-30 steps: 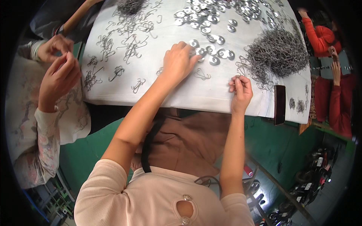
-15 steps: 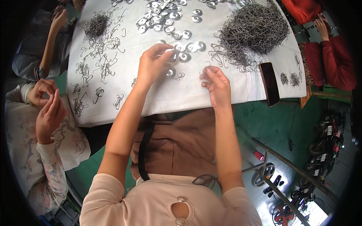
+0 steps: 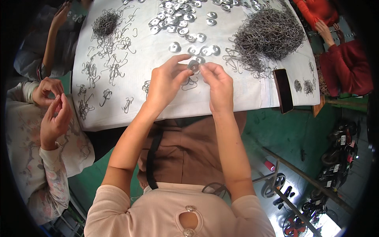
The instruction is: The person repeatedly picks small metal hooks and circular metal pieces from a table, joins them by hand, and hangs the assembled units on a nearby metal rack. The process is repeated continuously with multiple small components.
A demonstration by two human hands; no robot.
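Note:
My left hand (image 3: pixel 166 83) pinches a shiny silver metal disc (image 3: pixel 193 66) with a hole in its middle, between thumb and fingers. Close against the disc's right side is my right hand (image 3: pixel 220 86), its thumb and forefinger pressed together; anything small between them is hidden. Just beyond the fingers lie several loose discs (image 3: pixel 205 50), domed and silver. A few bent wire hooks (image 3: pixel 190 83) rest on the white-covered table (image 3: pixel 177 104) beneath my hands.
A large tangled heap of wire hooks (image 3: pixel 270 35) sits to the right, a smaller heap (image 3: pixel 106 23) far left. More discs (image 3: pixel 171 19) are piled at the back. A phone (image 3: pixel 283 91) lies at the right edge. Co-workers' hands (image 3: pixel 55 114) are busy at left and upper right.
My left hand has moved right and slightly nearer, carrying a disc. The right hand has come up and left to meet it. The view has shifted slightly.

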